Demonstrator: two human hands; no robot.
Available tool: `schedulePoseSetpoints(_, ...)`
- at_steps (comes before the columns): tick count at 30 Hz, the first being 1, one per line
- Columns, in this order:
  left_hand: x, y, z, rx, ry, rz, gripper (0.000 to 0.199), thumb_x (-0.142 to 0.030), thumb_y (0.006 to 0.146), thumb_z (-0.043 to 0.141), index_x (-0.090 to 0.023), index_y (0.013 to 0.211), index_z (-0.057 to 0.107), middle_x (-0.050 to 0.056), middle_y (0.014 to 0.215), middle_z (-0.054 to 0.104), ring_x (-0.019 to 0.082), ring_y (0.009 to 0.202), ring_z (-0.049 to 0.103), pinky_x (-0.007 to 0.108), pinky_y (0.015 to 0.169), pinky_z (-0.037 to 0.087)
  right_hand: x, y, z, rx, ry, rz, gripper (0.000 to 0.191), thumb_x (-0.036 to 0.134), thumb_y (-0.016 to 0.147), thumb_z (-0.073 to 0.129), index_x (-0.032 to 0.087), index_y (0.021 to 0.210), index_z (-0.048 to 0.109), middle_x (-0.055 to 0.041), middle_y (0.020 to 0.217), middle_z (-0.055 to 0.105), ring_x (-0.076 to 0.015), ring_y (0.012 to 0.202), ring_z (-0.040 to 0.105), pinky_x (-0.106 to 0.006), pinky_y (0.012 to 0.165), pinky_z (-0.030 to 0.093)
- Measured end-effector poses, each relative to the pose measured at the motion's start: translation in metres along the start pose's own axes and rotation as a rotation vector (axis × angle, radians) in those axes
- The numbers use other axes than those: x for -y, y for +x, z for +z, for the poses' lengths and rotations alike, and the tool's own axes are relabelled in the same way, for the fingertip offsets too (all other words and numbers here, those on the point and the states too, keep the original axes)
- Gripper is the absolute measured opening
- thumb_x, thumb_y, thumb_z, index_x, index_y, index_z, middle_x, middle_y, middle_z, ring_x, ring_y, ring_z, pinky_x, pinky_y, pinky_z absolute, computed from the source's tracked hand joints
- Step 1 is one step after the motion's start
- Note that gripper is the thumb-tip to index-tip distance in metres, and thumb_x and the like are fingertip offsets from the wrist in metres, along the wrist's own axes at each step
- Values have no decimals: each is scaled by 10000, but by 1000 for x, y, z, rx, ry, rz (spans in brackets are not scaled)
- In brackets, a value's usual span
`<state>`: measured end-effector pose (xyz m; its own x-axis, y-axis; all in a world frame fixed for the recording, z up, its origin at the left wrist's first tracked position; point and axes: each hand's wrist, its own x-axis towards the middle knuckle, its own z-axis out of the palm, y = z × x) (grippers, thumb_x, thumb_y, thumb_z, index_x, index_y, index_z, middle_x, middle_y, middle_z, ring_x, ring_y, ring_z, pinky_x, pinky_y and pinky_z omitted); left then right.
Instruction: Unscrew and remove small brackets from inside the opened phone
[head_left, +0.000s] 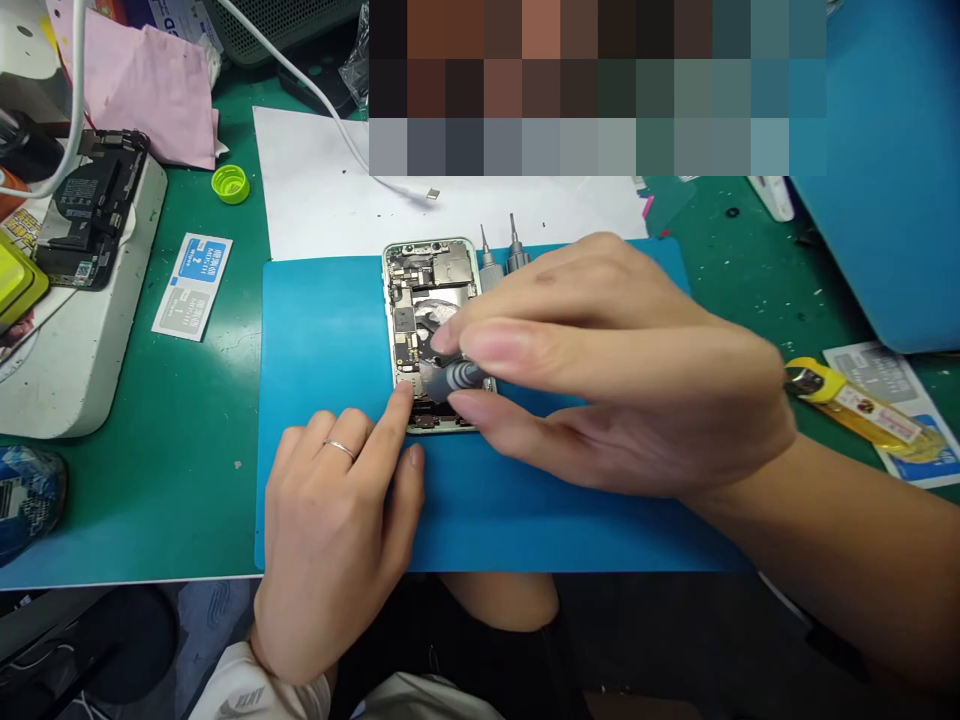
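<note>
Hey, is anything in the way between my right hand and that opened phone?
Only what looks like a grey screwdriver, in the grip of the right hand; nothing else visible stands between that hand and the opened phone. The left hand has its index fingertip at the phone's lower-left edge, beside the screwdriver.

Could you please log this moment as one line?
left hand: index finger extended, touching opened phone | right hand: pinching grey tool over phone | phone: on blue mat

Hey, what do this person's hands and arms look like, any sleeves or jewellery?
The ungloved left hand wears a thin silver-coloured ring; an off-white sleeve with grey lettering ends near that wrist. The right hand and forearm show no glove, ring or sleeve.
</note>
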<state>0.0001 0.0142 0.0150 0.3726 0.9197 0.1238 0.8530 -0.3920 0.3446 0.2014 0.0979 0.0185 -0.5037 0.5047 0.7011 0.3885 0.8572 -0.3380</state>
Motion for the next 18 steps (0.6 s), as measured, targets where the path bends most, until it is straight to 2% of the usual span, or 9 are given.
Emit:
schedulePoseSetpoints(3,1,0,1,1,14,6,370,-300,1104,499,-169,1436,594,23,857,581,232,798,459,390,691,286,0,1,-1,22,-9,2,198,149,978,583,234,1145,646,1,1077,801,-164,942,773,-337,797,622)
schedulePoseSetpoints(7,1,-1,1,15,6,-2,347,-316,1109,478,-173,1383,636,35,863,582,233,793,458,394,682,280,0,2,-3,73,-40,-3,142,204,1001,655,243,1135,634,10,1086,816,-141,956,787,-304,809,636)
schedulePoseSetpoints(10,1,-1,0,15,4,4,345,-305,1108,475,-176,1381,642,30,849,570,229,783,450,396,675,275,-1,0,-3,62,-1,8,169,134,976,646,250,1099,646,11,1095,816,-127,973,790,-270,845,647)
schedulePoseSetpoints(12,0,-1,-1,12,-2,5,347,-298,1110,468,-186,1391,638,30,850,573,228,782,450,396,673,272,0,-2,-1,60,25,9,179,137,982,638,239,1130,637,-21,1131,806,-149,1011,789,-288,889,659)
schedulePoseSetpoints(15,1,-1,-1,13,-16,0,289,-282,1112,457,-194,1264,687,33,852,575,225,780,450,396,675,271,3,-6,4,16,35,1,164,231,1021,659,189,1176,625,-77,1150,791,-160,1074,774,-271,950,664)
schedulePoseSetpoints(18,1,-1,-1,11,-18,-1,254,-263,1107,465,-185,1127,707,32,842,553,224,778,442,398,676,268,5,-7,9,-14,29,31,171,111,960,711,163,1113,653,-93,1087,801,-130,1020,775,-214,917,669)
